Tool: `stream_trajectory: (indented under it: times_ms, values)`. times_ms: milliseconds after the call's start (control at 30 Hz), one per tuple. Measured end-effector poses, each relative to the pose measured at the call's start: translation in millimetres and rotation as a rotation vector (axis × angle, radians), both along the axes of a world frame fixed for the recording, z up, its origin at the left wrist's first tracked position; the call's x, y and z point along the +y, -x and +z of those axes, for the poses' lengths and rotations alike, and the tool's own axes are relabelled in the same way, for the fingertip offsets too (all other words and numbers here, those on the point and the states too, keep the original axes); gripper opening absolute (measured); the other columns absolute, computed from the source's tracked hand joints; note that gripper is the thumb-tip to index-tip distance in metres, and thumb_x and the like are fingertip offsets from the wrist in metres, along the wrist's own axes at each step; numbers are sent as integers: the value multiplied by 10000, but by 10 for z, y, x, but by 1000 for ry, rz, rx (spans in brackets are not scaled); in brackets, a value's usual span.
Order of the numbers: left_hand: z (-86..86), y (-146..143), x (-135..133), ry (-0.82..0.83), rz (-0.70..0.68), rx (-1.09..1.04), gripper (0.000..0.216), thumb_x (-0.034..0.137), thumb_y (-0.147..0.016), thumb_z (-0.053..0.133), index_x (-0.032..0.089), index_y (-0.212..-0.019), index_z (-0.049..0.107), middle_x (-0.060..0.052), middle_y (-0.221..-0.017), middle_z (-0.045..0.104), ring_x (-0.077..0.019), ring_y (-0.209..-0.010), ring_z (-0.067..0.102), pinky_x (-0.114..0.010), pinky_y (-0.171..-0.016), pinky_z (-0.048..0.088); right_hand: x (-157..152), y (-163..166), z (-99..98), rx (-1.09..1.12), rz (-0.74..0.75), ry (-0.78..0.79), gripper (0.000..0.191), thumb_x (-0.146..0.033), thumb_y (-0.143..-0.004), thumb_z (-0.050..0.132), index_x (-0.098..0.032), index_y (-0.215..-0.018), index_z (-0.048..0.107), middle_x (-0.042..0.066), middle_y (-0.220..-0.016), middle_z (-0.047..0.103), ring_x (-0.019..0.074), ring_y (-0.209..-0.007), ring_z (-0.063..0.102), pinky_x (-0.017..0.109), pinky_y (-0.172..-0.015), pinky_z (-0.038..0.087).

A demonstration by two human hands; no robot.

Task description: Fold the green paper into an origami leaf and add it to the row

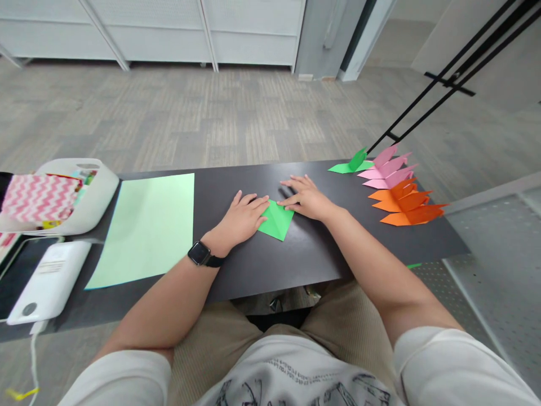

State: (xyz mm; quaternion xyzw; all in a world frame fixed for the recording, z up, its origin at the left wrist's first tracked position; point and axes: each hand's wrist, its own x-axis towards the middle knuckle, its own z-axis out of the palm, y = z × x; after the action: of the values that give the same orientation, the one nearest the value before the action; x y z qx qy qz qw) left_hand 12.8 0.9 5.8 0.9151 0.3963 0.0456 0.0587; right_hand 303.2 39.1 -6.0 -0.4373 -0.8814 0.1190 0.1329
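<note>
A small folded piece of green paper [276, 223] lies flat on the dark table, one corner pointing toward me and creases running across it. My left hand [245, 217] rests at its left edge, fingers stretched out and fingertips on the paper. From the other side my right hand [308, 198] touches the top right edge with its fingertips, its fingers spread. Neither hand grips the paper. Part of its upper left edge is hidden under my left fingers.
Folded paper figures stand at the table's right end: green [353, 163], pink [389, 169] and orange [406, 206]. To the left lie light green sheets [147, 225], a white basket [99, 194] of supplies, a white power bank [51, 282] with a cable and a phone [25, 270].
</note>
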Motion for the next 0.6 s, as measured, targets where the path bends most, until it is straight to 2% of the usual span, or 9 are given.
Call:
stream_trajectory:
  times_ms: [100, 267, 433, 500, 600]
  values:
    - [7, -17, -66, 12, 13, 23, 503, 410, -1125, 458, 307, -1605, 568, -41, -1745, 464, -397, -1574, 431, -742, -1321, 207, -108, -148, -57, 7, 4, -86, 313, -307, -974, 807, -501, -1219, 825, -17, -1654, 563, 355, -1630, 363, 737, -1324, 201]
    - [51, -130, -197, 15, 84, 10, 654, 643, -1076, 497, 269, -1606, 573, -96, -1755, 441, -452, -1595, 387, -769, -1324, 149, -268, -264, -60, 27, 28, -156, 248, -326, -1003, 766, -440, -1208, 848, 31, -1600, 614, 348, -1601, 416, 683, -1329, 242]
    - [57, -218, -278, 37, 116, -47, 762, 700, -994, 612, 237, -1598, 577, -158, -1753, 426, -511, -1597, 360, -820, -1303, 97, -303, -270, 129, 21, 35, -114, 205, -315, -989, 734, -395, -1116, 875, 29, -1569, 634, 344, -1590, 431, 670, -1331, 242]
    - [38, -226, -289, 50, 117, -66, 792, 692, -967, 657, 222, -1598, 570, -173, -1760, 408, -529, -1610, 330, -841, -1291, 83, -244, -213, 197, 32, -6, -94, 219, -296, -984, 703, -381, -1083, 879, 19, -1563, 636, 340, -1572, 454, 663, -1328, 257]
    - [10, -225, -284, 64, 107, -87, 803, 672, -964, 670, 228, -1620, 539, -166, -1771, 388, -526, -1636, 282, -857, -1283, 41, -113, -45, 207, 99, -117, -86, 275, -318, -982, 692, -357, -1197, 858, 55, -1550, 640, 346, -1530, 487, 620, -1295, 337]
